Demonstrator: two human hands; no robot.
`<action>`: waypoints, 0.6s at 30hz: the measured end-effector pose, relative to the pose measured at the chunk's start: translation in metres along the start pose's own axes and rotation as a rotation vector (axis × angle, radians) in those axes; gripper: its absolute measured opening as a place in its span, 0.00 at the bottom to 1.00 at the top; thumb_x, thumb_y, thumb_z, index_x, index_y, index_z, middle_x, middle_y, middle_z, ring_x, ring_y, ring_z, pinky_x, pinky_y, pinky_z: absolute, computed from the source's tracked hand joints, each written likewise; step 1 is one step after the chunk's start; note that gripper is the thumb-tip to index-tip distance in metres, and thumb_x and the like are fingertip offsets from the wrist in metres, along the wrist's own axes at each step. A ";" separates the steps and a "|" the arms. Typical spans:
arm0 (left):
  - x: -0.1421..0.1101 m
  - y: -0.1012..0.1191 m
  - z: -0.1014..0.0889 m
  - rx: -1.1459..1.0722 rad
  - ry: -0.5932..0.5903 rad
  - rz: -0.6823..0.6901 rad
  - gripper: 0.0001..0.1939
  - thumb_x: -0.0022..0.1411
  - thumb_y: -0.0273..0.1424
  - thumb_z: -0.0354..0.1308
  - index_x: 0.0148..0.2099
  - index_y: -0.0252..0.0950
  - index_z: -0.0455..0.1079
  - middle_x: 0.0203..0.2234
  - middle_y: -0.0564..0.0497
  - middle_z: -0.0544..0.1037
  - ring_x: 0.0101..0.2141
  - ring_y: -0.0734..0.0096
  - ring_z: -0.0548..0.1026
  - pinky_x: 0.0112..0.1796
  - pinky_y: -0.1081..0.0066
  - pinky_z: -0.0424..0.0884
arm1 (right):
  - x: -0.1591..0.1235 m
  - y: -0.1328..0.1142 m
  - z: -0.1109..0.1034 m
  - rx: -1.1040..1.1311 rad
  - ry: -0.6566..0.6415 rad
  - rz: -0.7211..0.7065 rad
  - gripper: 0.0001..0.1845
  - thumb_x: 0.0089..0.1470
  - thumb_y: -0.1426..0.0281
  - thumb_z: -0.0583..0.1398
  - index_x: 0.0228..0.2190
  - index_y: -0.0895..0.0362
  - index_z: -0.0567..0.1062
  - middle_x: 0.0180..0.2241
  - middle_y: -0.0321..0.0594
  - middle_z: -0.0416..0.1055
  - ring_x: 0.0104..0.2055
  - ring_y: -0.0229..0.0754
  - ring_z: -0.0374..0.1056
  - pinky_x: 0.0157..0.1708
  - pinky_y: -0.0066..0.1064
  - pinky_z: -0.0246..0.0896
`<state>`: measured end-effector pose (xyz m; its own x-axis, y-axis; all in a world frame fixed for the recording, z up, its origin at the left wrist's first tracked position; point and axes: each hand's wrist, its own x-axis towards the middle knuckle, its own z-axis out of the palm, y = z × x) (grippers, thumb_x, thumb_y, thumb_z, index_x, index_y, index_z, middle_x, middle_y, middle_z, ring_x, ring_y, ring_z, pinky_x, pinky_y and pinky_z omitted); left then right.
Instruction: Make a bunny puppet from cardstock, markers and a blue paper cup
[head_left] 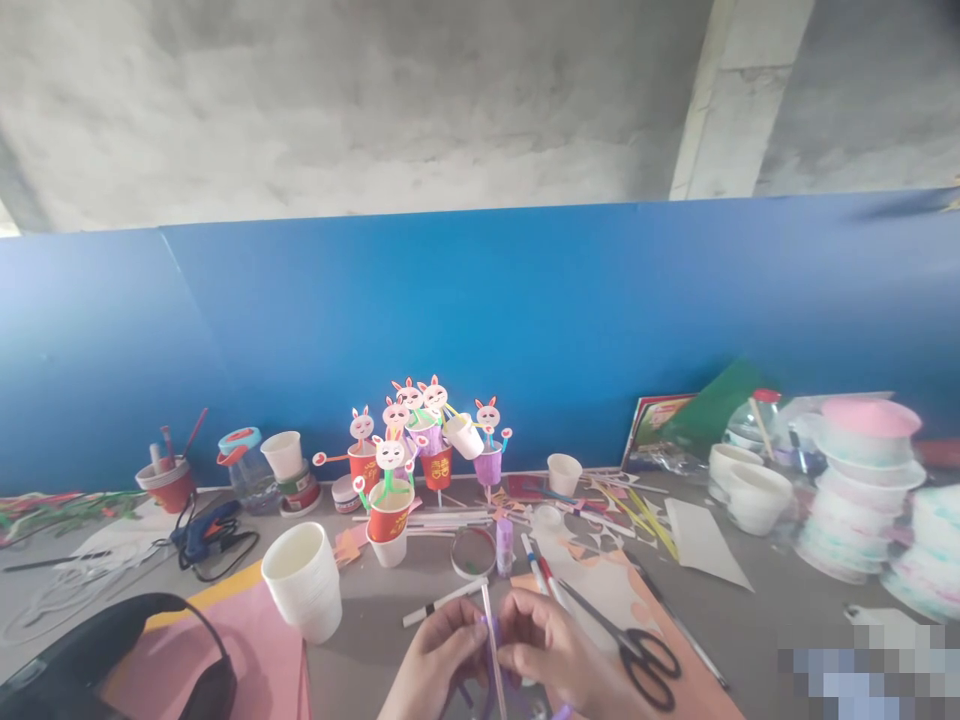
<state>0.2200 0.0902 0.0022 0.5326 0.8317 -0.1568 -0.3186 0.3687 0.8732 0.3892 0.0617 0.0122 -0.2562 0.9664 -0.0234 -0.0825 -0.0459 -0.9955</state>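
Cluttered grey tbl [364, 630], blue partn. [480, 300]

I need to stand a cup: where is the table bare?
Bare table shows between the white cup stack and the left hand, and right of the orange paper, nearer than the white card. Ahead of the right hand it is crowded: markers and paper scraps, with rabbit-faced cups farther back.

Your grey bench [360, 622] carries a glue gun [206, 533], pink paper [262, 650] and a stack of white cups [304, 585] to your left, a roll of tape [471, 574], a white marker [444, 602] and a purple tube [504, 550] in front of you, and orange paper [697, 685] and a white card [705, 545] to your right.
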 end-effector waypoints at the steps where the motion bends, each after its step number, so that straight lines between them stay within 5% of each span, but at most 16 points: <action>1: -0.001 0.002 0.001 0.026 0.003 0.003 0.23 0.45 0.47 0.72 0.28 0.33 0.68 0.18 0.55 0.72 0.20 0.75 0.69 0.25 0.74 0.62 | 0.000 0.001 0.000 0.000 -0.002 -0.007 0.12 0.43 0.66 0.65 0.25 0.55 0.67 0.21 0.30 0.68 0.24 0.35 0.65 0.26 0.26 0.58; 9: -0.002 0.003 0.007 0.237 0.080 0.078 0.17 0.49 0.43 0.65 0.25 0.38 0.63 0.15 0.59 0.66 0.17 0.76 0.66 0.22 0.74 0.62 | -0.001 0.003 0.001 -0.032 -0.050 -0.022 0.18 0.44 0.58 0.68 0.26 0.55 0.67 0.21 0.30 0.66 0.24 0.36 0.64 0.27 0.27 0.56; 14: 0.002 -0.004 0.001 0.174 0.026 0.047 0.17 0.49 0.44 0.63 0.26 0.38 0.62 0.16 0.59 0.65 0.18 0.75 0.65 0.22 0.73 0.63 | 0.000 0.001 0.003 -0.057 -0.035 -0.018 0.15 0.43 0.62 0.67 0.25 0.55 0.67 0.21 0.29 0.66 0.25 0.37 0.65 0.28 0.27 0.58; 18: 0.001 -0.004 -0.002 0.336 0.035 0.148 0.15 0.54 0.42 0.61 0.28 0.38 0.62 0.19 0.57 0.66 0.21 0.74 0.66 0.26 0.73 0.63 | 0.001 0.002 0.005 0.018 -0.033 0.017 0.13 0.42 0.66 0.66 0.25 0.54 0.66 0.20 0.29 0.66 0.24 0.37 0.65 0.27 0.27 0.59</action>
<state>0.2197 0.0902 -0.0025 0.4714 0.8815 -0.0277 -0.1118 0.0909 0.9896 0.3836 0.0616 0.0111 -0.2897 0.9564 -0.0364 -0.0947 -0.0665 -0.9933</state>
